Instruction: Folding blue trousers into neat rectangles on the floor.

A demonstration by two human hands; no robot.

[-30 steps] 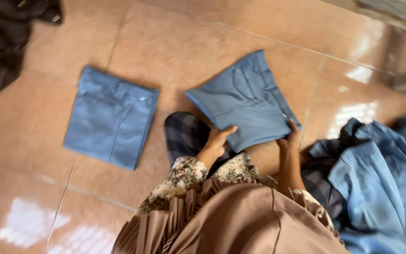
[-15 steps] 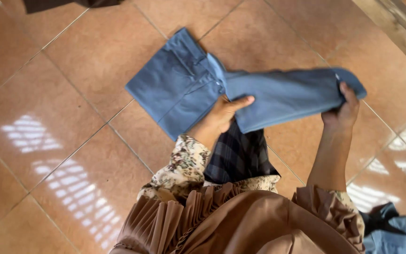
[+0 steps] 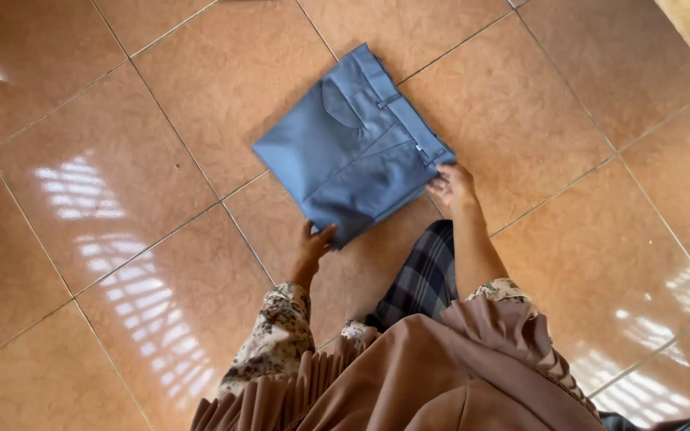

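- Blue folded cotton trousers [image 3: 353, 148] are lying flat on the floor at upper centre of the frame, waistband and belt loops facing the upper right.
- Left hand [image 3: 313, 246] is touching the lower corner of the trousers, fingers curled at the fabric edge; whether it is gripping cannot be told.
- Right hand [image 3: 452, 185] is pinching the right corner of the trousers between closed fingertips.
- Glossy terracotta floor tiles [image 3: 121, 239] are filling the frame, showing window reflections at left and lower right.
- Brown pleated garment [image 3: 441, 375] is occupying the bottom centre, with dark plaid cloth [image 3: 421, 279] just above it.
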